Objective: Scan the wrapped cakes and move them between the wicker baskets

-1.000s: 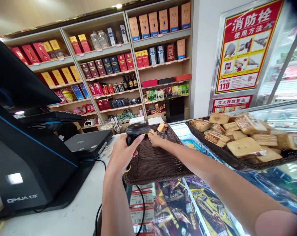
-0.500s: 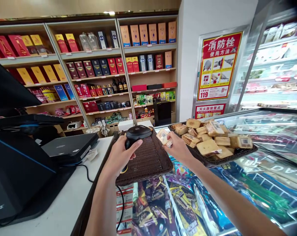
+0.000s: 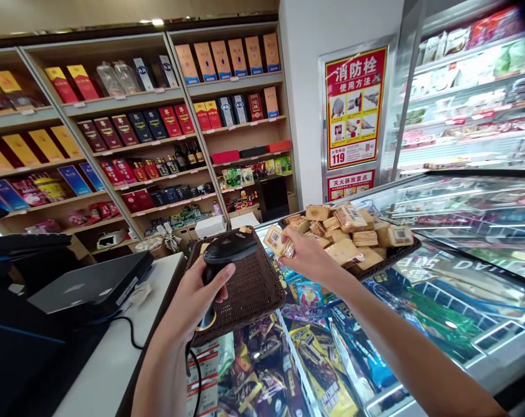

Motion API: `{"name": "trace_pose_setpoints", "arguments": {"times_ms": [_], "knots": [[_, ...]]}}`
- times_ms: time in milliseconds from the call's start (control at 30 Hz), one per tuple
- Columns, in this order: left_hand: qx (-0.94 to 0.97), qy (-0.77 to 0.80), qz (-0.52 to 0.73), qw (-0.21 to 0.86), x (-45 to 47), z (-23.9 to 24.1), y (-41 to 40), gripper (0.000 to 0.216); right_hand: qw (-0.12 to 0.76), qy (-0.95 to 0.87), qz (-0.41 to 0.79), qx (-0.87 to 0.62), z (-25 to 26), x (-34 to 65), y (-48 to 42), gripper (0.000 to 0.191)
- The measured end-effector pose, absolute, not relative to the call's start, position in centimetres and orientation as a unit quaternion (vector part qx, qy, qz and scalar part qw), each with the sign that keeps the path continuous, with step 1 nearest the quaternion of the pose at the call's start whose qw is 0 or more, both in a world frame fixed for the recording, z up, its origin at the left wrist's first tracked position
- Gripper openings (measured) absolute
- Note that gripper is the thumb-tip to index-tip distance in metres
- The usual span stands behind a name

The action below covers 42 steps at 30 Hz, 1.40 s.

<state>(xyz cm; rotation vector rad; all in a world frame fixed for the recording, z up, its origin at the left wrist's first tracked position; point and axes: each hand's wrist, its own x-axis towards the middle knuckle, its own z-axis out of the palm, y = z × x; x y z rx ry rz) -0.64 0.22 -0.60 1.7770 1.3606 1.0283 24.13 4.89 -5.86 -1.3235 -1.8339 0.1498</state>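
Note:
My left hand [image 3: 193,298] is wrapped round the grip of a black barcode scanner [image 3: 231,246], its head pointing right. Below the scanner lies a dark brown woven basket [image 3: 249,292]; a few tan pieces show at its far edge. Between the fingers of my right hand [image 3: 306,255] is a tan packaged snack [image 3: 273,238], its barcode label showing. That pack is in front of the scanner's head, a short gap apart. A second woven basket [image 3: 390,266], heaped with similar tan packs [image 3: 352,219], stands just beyond my right hand.
Both baskets rest on a glass-topped freezer holding bagged ice creams [image 3: 318,370]. At left is a white counter [image 3: 101,359] with a dark flat device [image 3: 93,284]. The scanner's cable [image 3: 198,376] hangs by my left wrist. Shelves of boxes [image 3: 240,58] line the back wall.
The view has turned to the right, so the surroundings sit further left. The scanner's head now tilts up to the right, and the pack's label is turned more into view. Both holds are unchanged.

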Motion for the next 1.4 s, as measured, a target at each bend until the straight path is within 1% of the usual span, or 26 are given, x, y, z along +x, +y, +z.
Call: {"name": "trace_pose_setpoints", "arguments": {"times_ms": [233,533,767,933,1033,1133,1233,1400], "knots": [[0.690,0.507,0.390,0.339,0.3,-0.8,0.4,0.043,0.411,-0.748,0.053,-0.518,-6.2,24.0,4.8,0.030],[0.695,0.520,0.379,0.320,0.2,-0.8,0.3,0.041,0.403,-0.750,0.047,-0.522,-6.0,23.9,4.7,0.029],[0.673,0.523,0.414,0.321,0.8,-0.7,0.0,0.040,0.386,-0.752,0.024,-0.534,-6.2,24.2,5.0,0.029],[0.676,0.522,0.401,0.333,0.6,-0.4,0.1,0.043,0.336,-0.677,-0.044,-0.654,-5.9,27.6,6.5,0.030],[0.676,0.523,0.399,0.331,0.4,-0.5,0.2,0.043,0.315,-0.619,-0.094,-0.713,-6.9,30.3,8.1,0.029],[0.678,0.522,0.393,0.337,-0.1,-0.6,0.5,0.045,0.293,-0.613,-0.140,-0.720,-8.4,31.9,9.5,0.029],[0.675,0.532,0.394,0.326,-1.1,-0.5,0.8,0.046,0.280,-0.622,-0.161,-0.713,-9.1,32.3,10.0,0.027],[0.656,0.576,0.410,0.264,-3.6,-0.3,1.5,0.049,0.305,-0.630,-0.185,-0.690,-8.3,30.3,8.9,0.024]]}}
